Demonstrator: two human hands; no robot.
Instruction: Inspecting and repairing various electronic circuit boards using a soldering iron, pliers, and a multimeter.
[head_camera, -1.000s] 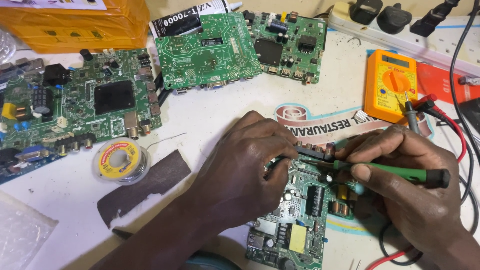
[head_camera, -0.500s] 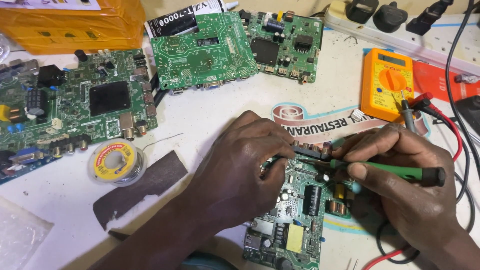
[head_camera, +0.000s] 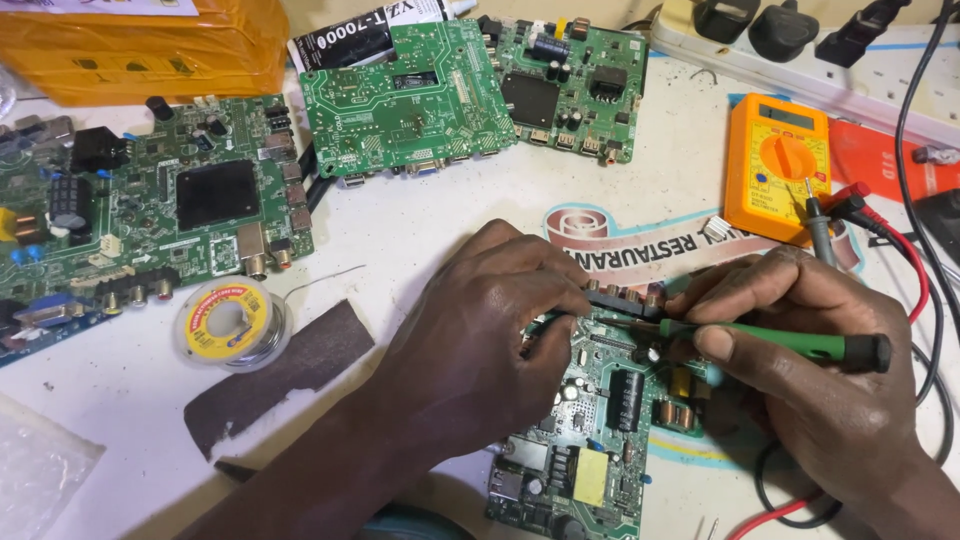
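Observation:
A green circuit board (head_camera: 585, 440) lies on the white table in front of me. My left hand (head_camera: 480, 340) rests on its upper left part, fingers curled and pressing the board near its top edge. My right hand (head_camera: 800, 370) grips a green-handled screwdriver (head_camera: 790, 343) like a pen. The tool lies nearly level, its thin tip pointing left onto the board right by my left fingertips. The board's top edge shows between the two hands; its left side is hidden under my left hand.
Three other green circuit boards lie at the left (head_camera: 150, 215), top middle (head_camera: 405, 100) and top right (head_camera: 575, 85). A solder spool (head_camera: 230, 322) and dark sandpaper strip (head_camera: 280, 385) sit left. An orange multimeter (head_camera: 785, 165) with probe leads (head_camera: 900, 270) and a power strip (head_camera: 800, 40) are right.
The hands and screwdriver stay on the board almost unmoved. The view has shifted slightly, so everything sits a little lower left in the frame.

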